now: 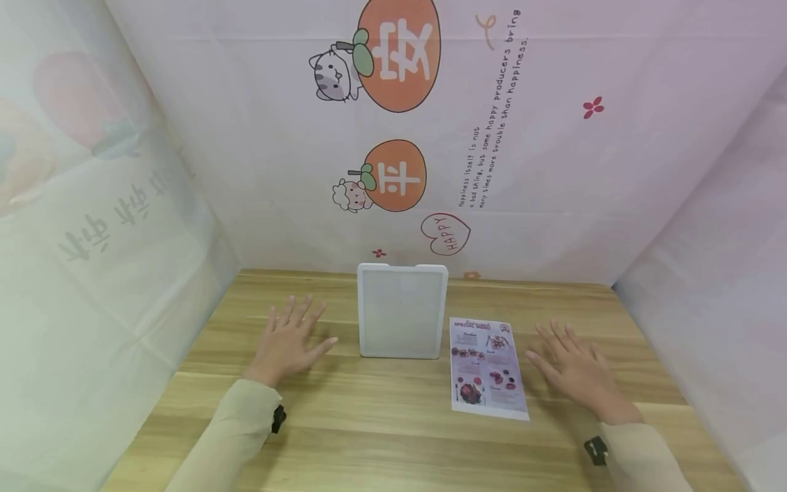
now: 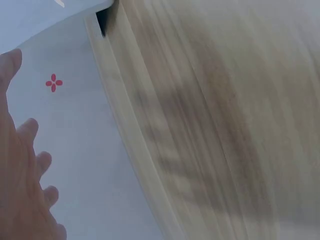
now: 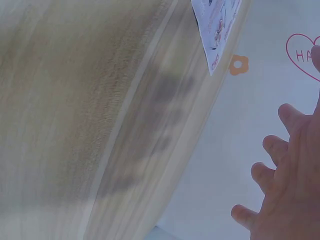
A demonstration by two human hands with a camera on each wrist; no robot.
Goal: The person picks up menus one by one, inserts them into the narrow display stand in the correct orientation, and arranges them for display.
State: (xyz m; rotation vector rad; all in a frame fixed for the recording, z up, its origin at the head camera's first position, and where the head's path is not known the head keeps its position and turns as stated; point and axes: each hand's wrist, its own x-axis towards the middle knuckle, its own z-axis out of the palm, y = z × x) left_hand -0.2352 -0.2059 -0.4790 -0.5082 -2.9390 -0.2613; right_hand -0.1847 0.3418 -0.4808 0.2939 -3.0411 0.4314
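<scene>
A white rectangular frame with a grey panel (image 1: 402,311) lies flat near the back of the wooden table (image 1: 381,430). A printed menu sheet (image 1: 488,365) with red food pictures lies to its right; its corner (image 3: 216,30) shows in the right wrist view. My left hand (image 1: 287,339) rests palm down with fingers spread, left of the frame, holding nothing. My right hand (image 1: 576,369) lies palm down with spread fingers just right of the sheet, apart from it. In the wrist views the left hand (image 2: 22,185) and right hand (image 3: 287,185) show straight fingers.
Pale printed cloth walls (image 1: 553,171) with orange fruit cartoons and lettering close in the table at the back and both sides. Black wrist straps (image 1: 595,451) sit on the beige sleeves.
</scene>
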